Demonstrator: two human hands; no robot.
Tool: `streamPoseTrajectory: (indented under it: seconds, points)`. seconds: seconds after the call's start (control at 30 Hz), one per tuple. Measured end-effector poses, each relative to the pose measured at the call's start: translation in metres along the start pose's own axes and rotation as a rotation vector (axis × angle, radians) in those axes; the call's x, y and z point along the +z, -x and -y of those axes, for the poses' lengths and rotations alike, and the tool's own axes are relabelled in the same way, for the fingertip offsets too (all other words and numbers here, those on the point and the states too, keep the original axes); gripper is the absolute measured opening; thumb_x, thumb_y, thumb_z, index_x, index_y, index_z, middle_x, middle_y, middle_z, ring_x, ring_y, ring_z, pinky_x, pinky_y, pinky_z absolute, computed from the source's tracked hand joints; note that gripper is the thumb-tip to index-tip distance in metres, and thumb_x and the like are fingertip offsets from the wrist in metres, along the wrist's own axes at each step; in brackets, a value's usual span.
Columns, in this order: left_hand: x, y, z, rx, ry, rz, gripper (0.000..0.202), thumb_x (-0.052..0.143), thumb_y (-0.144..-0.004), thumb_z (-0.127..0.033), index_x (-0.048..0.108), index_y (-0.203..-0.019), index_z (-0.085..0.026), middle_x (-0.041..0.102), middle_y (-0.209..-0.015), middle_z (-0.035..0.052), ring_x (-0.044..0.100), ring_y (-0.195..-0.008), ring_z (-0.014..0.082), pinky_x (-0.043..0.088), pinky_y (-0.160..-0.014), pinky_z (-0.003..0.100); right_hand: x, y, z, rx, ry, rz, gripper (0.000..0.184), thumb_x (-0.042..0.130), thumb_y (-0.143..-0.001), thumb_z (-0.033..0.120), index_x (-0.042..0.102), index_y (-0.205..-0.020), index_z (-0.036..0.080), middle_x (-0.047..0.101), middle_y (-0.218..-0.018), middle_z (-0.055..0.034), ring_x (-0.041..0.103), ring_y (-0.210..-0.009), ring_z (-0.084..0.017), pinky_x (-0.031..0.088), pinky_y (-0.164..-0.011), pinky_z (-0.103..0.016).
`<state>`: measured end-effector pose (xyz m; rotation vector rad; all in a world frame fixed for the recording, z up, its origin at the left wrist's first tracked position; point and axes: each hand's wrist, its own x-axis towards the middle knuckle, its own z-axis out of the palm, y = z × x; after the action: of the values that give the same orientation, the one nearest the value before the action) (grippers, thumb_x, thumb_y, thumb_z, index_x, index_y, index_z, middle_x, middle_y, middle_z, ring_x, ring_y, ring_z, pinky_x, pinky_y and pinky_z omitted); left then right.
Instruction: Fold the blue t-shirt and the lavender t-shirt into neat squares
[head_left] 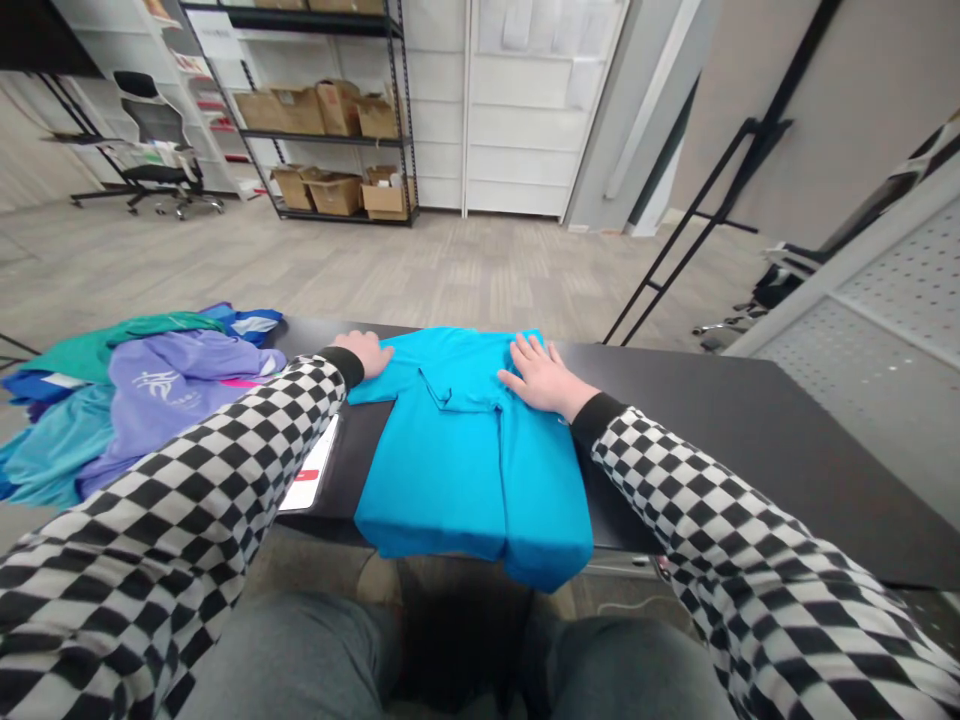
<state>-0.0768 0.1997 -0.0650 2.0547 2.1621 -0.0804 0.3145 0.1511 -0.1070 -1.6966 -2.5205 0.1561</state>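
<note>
The left hand (361, 352) lies open, its fingers (382, 356) straight and close together, their tips resting on the upper left edge of a folded turquoise polo shirt (465, 480); it grips nothing. The right hand (544, 380) is open too, its fingers (523, 350) spread and its palm pressed flat on the upper right part of the shirt; it grips nothing either. The shirt lies between the hands on a black table (697, 425), folded into a long shape with a sleeve turned in across its upper part; its near end hangs over the table's edge, above the person's grey trousers (292, 660). Black ribbed cuffs (596, 420) lead into black-and-white checkered sleeves (150, 510) on both arms; under the left forearm, just beside the shirt, lies a white card with a red mark (309, 476). Further left sits a heap of clothes (97, 400), with a lavender top bearing a white print (180, 395) over green, blue and teal garments; beyond the table, a black metal shelf (322, 138) holds cardboard boxes (334, 193), near an office chair (154, 140).
</note>
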Motion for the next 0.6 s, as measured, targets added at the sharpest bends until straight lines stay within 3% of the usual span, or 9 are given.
streamPoseTrajectory:
  seconds: [0.07,0.17,0.37,0.47,0.6]
  points:
    - [-0.001,-0.001,0.020,-0.100,-0.075,0.018,0.078,0.051,-0.104,-0.062,0.065,-0.150,0.000,0.058,-0.158,0.0391,0.061,-0.142,0.0551,0.049,-0.116,0.061,0.003,0.011,0.011,-0.023,-0.014,0.027,0.099,0.023,-0.108,0.083,0.028,-0.182,0.017,0.016,-0.189,-0.0162,0.012,-0.175,-0.043,0.013,-0.140,-0.067]
    - [-0.002,0.001,0.032,-0.126,-0.056,0.012,0.076,0.062,-0.099,-0.061,0.068,-0.144,-0.001,0.063,-0.152,0.0381,0.067,-0.136,0.0520,0.054,-0.111,0.057,0.007,0.022,0.021,-0.029,-0.014,0.060,0.100,0.021,-0.108,0.083,0.027,-0.182,0.017,0.018,-0.188,-0.0164,0.016,-0.174,-0.043,0.017,-0.139,-0.066]
    - [-0.012,0.009,0.041,-0.056,0.069,-0.019,0.064,0.073,-0.083,-0.071,0.080,-0.112,-0.014,0.083,-0.109,0.0237,0.076,-0.117,0.0435,0.059,-0.093,0.041,0.008,0.037,0.027,-0.025,0.001,0.043,0.099,0.020,-0.108,0.085,0.028,-0.183,0.020,0.019,-0.188,-0.0146,0.018,-0.174,-0.041,0.019,-0.140,-0.065]
    - [-0.017,0.016,0.049,-0.057,0.123,-0.014,0.042,0.078,-0.080,-0.056,0.079,-0.097,-0.018,0.082,-0.092,0.0181,0.078,-0.105,0.0398,0.059,-0.086,0.038,0.008,0.043,0.029,-0.033,0.001,0.039,0.101,0.020,-0.108,0.085,0.028,-0.182,0.018,0.019,-0.188,-0.0152,0.018,-0.174,-0.042,0.018,-0.140,-0.066]
    - [-0.019,0.024,0.058,-0.120,0.297,0.128,0.023,0.079,-0.079,-0.039,0.073,-0.091,-0.020,0.076,-0.075,0.0084,0.077,-0.080,0.0293,0.056,-0.072,0.034,0.009,0.042,0.027,-0.041,-0.003,0.039,0.099,0.022,-0.108,0.085,0.027,-0.183,0.021,0.019,-0.188,-0.0137,0.018,-0.174,-0.040,0.016,-0.140,-0.065]
